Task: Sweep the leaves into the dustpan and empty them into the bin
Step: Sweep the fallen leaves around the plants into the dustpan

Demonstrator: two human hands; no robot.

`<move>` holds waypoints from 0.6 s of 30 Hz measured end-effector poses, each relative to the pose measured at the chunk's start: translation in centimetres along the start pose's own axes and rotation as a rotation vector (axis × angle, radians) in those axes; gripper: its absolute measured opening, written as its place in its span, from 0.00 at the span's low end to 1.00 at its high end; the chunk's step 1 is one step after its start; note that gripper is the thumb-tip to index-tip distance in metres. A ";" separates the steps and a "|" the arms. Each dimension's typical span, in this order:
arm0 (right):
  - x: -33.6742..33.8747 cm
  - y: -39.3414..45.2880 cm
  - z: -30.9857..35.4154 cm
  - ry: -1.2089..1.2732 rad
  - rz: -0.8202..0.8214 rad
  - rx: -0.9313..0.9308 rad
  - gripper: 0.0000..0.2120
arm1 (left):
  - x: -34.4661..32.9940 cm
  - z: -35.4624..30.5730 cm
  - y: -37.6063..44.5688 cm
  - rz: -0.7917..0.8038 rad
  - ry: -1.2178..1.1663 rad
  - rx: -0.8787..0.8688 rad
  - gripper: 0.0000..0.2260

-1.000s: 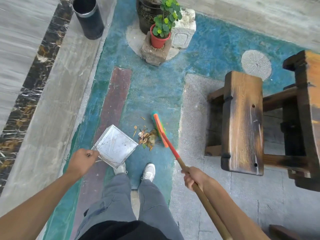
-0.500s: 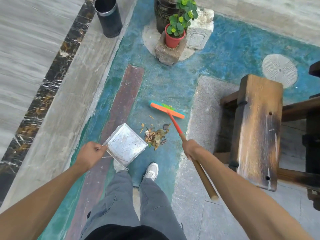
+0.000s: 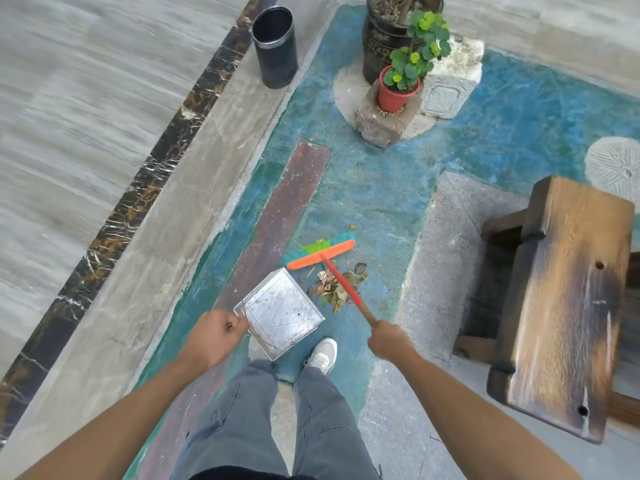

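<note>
1. Leaves point(image 3: 334, 285) sat in a small pile on the blue floor point(image 3: 381, 188), just right of the dustpan point(image 3: 282, 311) mouth, none in the pan yet.
2. Left hand point(image 3: 216, 336) had its fingers curled round the dustpan handle, pan tilted toward the pile.
3. Right hand point(image 3: 389, 339) was clenched on the broom point(image 3: 320, 254) stick.
4. Big change from a second ago: the broom head swung from right beside the pile to the far side of it, now lying crosswise beyond the leaves. Pile looked much the same.
5. My read: that set up a pull stroke toward the pan, so the actual sweep-in hadn't landed yet.
6. Bin point(image 3: 275, 46) stood well apart up by the kerb, so emptying was a way off. One stray leaf point(image 3: 352, 226) lay past the broom.
</note>
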State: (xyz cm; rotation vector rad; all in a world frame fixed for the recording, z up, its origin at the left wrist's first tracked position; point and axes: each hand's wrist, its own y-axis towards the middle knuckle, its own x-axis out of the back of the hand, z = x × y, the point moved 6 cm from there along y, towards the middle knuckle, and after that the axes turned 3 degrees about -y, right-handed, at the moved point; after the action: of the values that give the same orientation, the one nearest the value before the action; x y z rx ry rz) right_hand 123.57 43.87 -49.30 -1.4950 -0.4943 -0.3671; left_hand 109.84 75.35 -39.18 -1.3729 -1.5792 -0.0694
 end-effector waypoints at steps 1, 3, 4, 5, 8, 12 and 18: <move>-0.5 -0.5 -1.0 -0.003 -0.001 -0.014 0.16 | -0.1 0.5 -0.6 -0.002 0.005 0.001 0.23; -1.3 -1.5 -3.0 -0.027 0.005 -0.039 0.15 | -0.3 1.6 -1.6 -0.005 0.008 -0.002 0.22; -1.6 -2.0 -4.2 -0.037 0.004 -0.053 0.15 | -0.5 2.1 -2.0 -0.003 0.008 -0.005 0.22; -2.0 -2.1 -5.4 -0.051 0.003 -0.066 0.15 | -0.6 2.6 -2.3 0.001 0.008 -0.008 0.22; -2.7 -2.5 -8.2 -0.101 -0.020 -0.096 0.17 | -1.0 4.0 -2.7 0.014 0.012 0.002 0.23; -2.0 -4.8 -9.7 -0.026 -0.015 -0.113 0.17 | -1.1 4.9 -2.5 0.010 -0.011 0.012 0.23; -3.4 -9.4 -9.7 0.506 -0.017 -0.195 0.18 | -2.3 5.8 -1.5 0.018 -0.054 -0.016 0.23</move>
State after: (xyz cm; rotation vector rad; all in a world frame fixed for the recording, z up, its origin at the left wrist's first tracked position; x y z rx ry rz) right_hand 116.56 33.47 -43.13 -1.5139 -0.0687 -0.7992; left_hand 104.73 76.66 -42.84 -1.4117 -1.6138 -0.0337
